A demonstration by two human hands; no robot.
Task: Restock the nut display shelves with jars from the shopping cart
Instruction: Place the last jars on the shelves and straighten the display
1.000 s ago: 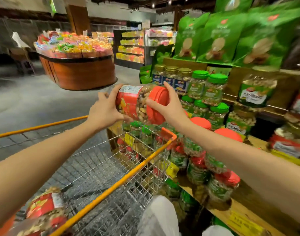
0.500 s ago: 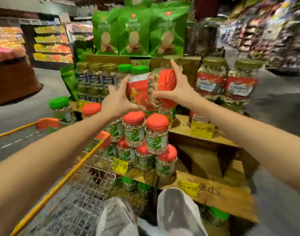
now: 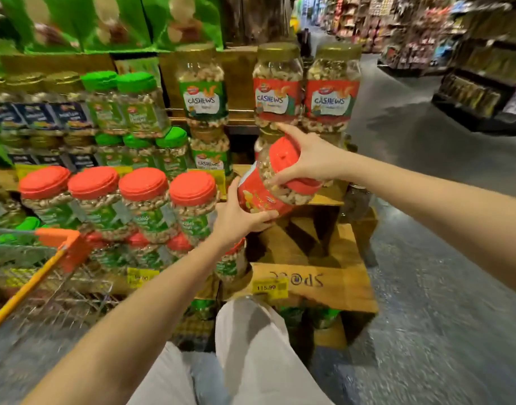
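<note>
Step in hand: one jar was being placed, judged to be mid-carry toward the display and not yet set down.
Jar: the jar (image 3: pixel 265 188), red-lidded and full of nuts, was in the air and tilted, with its lid up toward the person and its base down toward the shelves.
Right hand: the right hand (image 3: pixel 309 160) gripped the lid end, its fingers (image 3: pixel 289 133) spread and curled round the red lid.
Left hand: the left hand (image 3: pixel 236 217) cupped the base from beneath, its fingers (image 3: pixel 262 222) wrapped on the labelled lower body.
Position: the jar hung just in front of the red-labelled cashew jars (image 3: pixel 306 95) and above a bare stretch of the wooden shelf (image 3: pixel 327 200). Contact with either could not be told.
Stock on display: a front row of jars (image 3: pixel 119 197) stood packed along the tier to the left, with green-lidded jars (image 3: pixel 119 103) behind and above.
Gap: bare wood showed at the right end, above the price tag (image 3: pixel 269 287). This was judged the likely seat for the jar.
Shopping cart: only a corner of the shopping cart (image 3: pixel 57 244) was in view at lower left, and its contents could not be seen.
Done: the left part of the display appeared full.
Left: this jar had yet to be righted and seated. The number of jars remaining in the cart could not be told.
</note>
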